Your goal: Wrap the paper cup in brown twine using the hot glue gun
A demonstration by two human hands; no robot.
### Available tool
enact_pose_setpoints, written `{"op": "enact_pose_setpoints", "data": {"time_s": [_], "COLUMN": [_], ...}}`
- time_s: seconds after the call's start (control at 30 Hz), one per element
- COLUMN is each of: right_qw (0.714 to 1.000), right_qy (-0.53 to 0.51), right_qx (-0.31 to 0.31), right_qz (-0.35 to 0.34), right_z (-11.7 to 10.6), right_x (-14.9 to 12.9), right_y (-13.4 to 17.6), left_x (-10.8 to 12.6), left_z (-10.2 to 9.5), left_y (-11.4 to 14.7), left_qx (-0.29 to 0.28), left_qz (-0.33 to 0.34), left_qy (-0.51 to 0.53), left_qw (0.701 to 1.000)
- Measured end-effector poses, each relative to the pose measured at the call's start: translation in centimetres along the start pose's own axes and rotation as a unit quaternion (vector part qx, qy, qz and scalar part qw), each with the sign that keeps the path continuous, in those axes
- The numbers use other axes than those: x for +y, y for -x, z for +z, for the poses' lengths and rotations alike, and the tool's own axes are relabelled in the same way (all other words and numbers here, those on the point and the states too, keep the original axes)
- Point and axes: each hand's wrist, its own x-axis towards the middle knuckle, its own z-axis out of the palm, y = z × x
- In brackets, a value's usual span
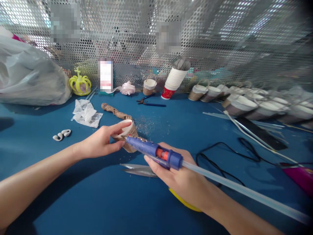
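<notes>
My left hand [107, 138] grips a small paper cup [132, 130] wrapped in brown twine, its fingers inside the rim and the thumb outside. The cup is tilted, with its white inside showing. In my right hand [176, 166] is a blue glue gun [144, 145], with a long clear glue stick [220, 179] running out of its back. Its nozzle points at the cup's side; whether it touches is hard to see. Scissors [139, 170] lie under my right hand, their yellow handle partly covered. A twisted hank of twine [117, 112] lies just behind the cup.
Pliers [151, 103], a stack of white cups [174, 80] and a wrapped cup [149, 87] stand or lie at the back. Several wrapped cups [242, 106] line the right. A black cord [225, 147] and phone [261, 132] lie right; a plastic bag [31, 71] sits left.
</notes>
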Motion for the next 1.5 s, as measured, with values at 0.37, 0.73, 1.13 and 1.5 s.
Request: {"op": "enact_pose_setpoints", "data": {"time_s": [0.37,0.73,1.13,1.5], "right_qw": [0.995,0.994,0.998,0.984], "right_qy": [0.089,0.094,0.031,-0.116], "right_qx": [0.052,0.061,0.053,-0.021], "right_qz": [0.007,0.01,0.034,0.133], "right_z": [-0.4,-0.3,-0.5,-1.1], "right_x": [1.4,2.2,2.3,2.7], "right_y": [0.1,-0.3,-1.4,-2.2], "left_x": [0.1,-0.1,-0.2,-0.1], "left_z": [-0.2,-0.2,-0.1,-0.1], "left_y": [0.1,0.0,0.1,0.0], "left_qx": [-0.01,-0.02,-0.015,-0.011], "left_qz": [-0.024,-0.039,-0.026,-0.015], "left_qy": [-0.016,0.002,-0.001,-0.013], "left_qw": [1.0,0.999,1.0,1.0]}}
